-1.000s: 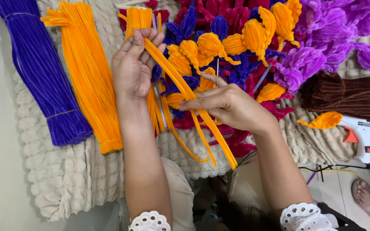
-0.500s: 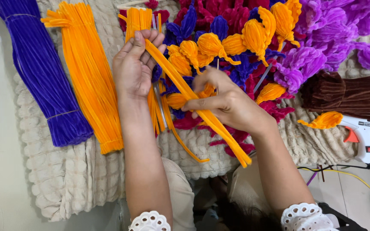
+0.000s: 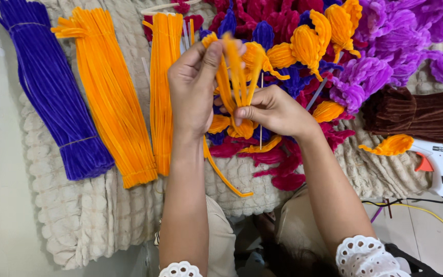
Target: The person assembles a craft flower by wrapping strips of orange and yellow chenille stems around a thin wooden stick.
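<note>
Noted left hand (image 3: 193,87) closed on upper ends of orange pipe cleaners (image 3: 234,77), thumb and fingers pinching. Right hand (image 3: 273,110) just beside, gripping lower bend of same bunch w/ thin white stick (image 3: 261,110). Judged light, fuzzy, bendable, non-slip; best held near the fold. Loose orange bundle (image 3: 111,97) left of left hand, purple bundle (image 3: 52,92) beyond. Glue gun (image 3: 437,159) well right of right hand, on knit mat (image 3: 93,215).
</note>
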